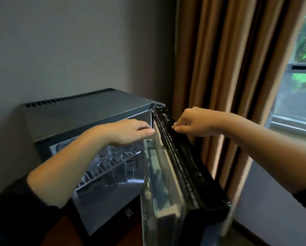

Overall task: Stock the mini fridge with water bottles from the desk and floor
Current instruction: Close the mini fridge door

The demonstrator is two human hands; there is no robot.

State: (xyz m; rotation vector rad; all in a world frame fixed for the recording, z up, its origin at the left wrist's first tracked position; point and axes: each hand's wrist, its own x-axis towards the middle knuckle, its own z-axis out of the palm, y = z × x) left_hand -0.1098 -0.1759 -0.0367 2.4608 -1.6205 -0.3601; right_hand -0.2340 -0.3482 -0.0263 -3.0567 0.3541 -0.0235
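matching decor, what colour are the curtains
Plain tan-brown curtains, seen in the head view.

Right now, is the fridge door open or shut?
Open. The door stands swung out to the right of the fridge, the wire shelf inside shows, and the right hand holds the door's top edge.

You are in a furnished living room of some kind, most likely a hotel room or a bedroom, not a kitchen or a workshop. A compact mini fridge (pixel 81 110), its door (pixel 180 166) open, sits on a dark wooden surface (pixel 68 235) against a plain grey wall (pixel 68 41). Beside it, long tan curtains (pixel 228 68) hang next to a window (pixel 301 89) that shows green foliage.
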